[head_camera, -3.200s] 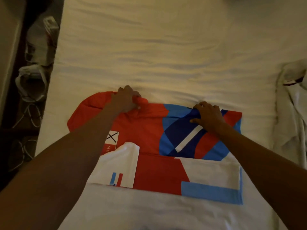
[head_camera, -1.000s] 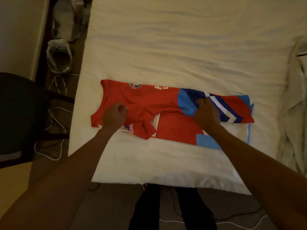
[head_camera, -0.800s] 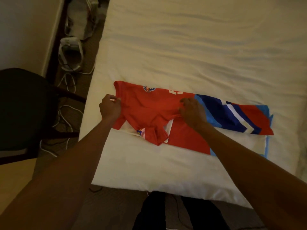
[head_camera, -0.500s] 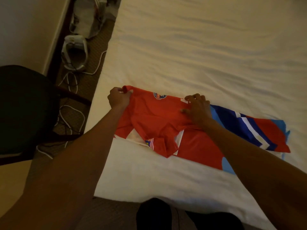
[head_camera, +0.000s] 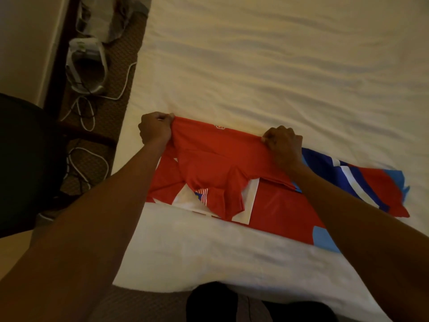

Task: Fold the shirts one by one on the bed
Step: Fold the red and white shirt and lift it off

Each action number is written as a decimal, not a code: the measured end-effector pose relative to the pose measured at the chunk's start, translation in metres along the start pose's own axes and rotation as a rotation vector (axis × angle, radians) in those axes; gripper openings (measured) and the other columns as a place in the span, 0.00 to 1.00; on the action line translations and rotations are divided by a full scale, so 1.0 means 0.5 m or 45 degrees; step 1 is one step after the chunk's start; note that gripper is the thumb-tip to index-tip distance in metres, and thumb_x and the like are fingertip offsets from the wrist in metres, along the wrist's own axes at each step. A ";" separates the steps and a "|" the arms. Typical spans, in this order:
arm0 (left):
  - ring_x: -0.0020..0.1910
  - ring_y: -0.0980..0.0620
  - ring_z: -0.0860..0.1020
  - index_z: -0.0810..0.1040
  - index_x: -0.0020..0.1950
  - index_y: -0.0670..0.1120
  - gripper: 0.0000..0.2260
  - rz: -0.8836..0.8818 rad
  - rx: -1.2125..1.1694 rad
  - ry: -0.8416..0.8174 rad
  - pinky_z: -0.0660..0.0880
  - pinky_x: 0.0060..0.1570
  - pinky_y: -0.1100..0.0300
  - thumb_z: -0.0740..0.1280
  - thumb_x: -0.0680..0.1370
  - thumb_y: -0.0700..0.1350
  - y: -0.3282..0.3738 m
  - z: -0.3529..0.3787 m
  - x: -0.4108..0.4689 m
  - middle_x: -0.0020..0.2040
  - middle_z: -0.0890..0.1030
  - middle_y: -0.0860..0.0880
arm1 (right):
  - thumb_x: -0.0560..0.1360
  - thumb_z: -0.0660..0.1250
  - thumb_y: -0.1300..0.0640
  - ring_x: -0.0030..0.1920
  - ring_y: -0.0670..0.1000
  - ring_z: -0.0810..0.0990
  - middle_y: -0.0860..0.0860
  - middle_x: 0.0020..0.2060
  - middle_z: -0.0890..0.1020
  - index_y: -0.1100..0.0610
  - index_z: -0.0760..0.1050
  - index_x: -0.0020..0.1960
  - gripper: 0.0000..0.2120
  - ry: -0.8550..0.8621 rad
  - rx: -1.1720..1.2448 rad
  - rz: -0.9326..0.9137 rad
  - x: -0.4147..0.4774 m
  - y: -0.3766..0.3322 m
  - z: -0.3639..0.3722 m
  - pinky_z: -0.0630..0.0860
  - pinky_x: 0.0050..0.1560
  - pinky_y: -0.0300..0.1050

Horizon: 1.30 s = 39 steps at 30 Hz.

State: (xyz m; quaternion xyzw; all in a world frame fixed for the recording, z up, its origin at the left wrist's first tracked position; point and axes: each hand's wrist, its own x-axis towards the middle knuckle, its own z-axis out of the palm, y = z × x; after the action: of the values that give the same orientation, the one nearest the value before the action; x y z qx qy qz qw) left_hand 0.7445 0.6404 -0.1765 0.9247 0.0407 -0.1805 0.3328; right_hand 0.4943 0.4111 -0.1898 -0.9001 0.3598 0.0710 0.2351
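White bed (head_camera: 255, 66) bears a red shirt (head_camera: 209, 159), crest (head_camera: 219, 127) unreadable, far edge pinched by curled left hand (head_camera: 154, 130) and right hand (head_camera: 284, 145).

**Legible marks: none readable as text**

No word, number or brand name resolves. Two marks are noted, both on the red, white and blue jersey shirt (head_camera: 209, 159).

1. A small white printed mark (head_camera: 219, 127) sits on the far folded edge of the red cloth. It lies between the left hand (head_camera: 154, 130) and the right hand (head_camera: 283, 145), roughly midway. The fold cuts it off, and its characters cannot be made out.
2. A small flag-like patch (head_camera: 201, 196) has red and white stripes and a dark blue corner. It sits on the red sleeve, nearer the person than both hands and closer to the left forearm. No lettering is legible on it.

The light is dim and fine print is blurred.
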 end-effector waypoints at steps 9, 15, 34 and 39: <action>0.52 0.46 0.74 0.73 0.56 0.47 0.09 0.857 0.279 0.049 0.72 0.45 0.52 0.68 0.78 0.47 0.052 0.105 -0.142 0.52 0.76 0.45 | 0.82 0.61 0.50 0.54 0.54 0.74 0.52 0.53 0.78 0.56 0.74 0.57 0.11 0.409 0.171 0.111 -0.091 0.120 -0.033 0.68 0.53 0.51; 0.55 0.41 0.75 0.81 0.57 0.47 0.12 1.298 0.426 -0.538 0.73 0.49 0.48 0.66 0.80 0.52 0.126 0.288 -0.302 0.54 0.79 0.45 | 0.81 0.62 0.51 0.58 0.58 0.75 0.57 0.57 0.77 0.56 0.74 0.60 0.12 0.501 0.072 0.567 -0.177 0.334 -0.135 0.70 0.56 0.52; 0.62 0.39 0.69 0.83 0.55 0.50 0.10 0.832 0.845 -0.390 0.62 0.59 0.43 0.62 0.81 0.44 0.229 0.388 -0.412 0.53 0.82 0.43 | 0.78 0.68 0.54 0.49 0.49 0.78 0.49 0.49 0.81 0.56 0.78 0.56 0.09 0.482 0.809 0.988 -0.267 0.578 -0.220 0.72 0.48 0.41; 0.60 0.38 0.69 0.79 0.55 0.46 0.09 0.917 0.953 -0.254 0.65 0.56 0.43 0.63 0.78 0.38 0.235 0.419 -0.460 0.56 0.76 0.41 | 0.77 0.69 0.55 0.52 0.52 0.78 0.53 0.53 0.79 0.56 0.75 0.56 0.10 0.470 0.850 0.982 -0.287 0.604 -0.203 0.75 0.50 0.44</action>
State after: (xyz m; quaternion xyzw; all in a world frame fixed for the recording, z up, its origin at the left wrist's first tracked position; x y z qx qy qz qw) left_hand 0.4887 0.4279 -0.1724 0.9139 -0.3788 -0.1441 0.0231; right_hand 0.1793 0.2606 -0.1702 -0.5766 0.7024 -0.1254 0.3981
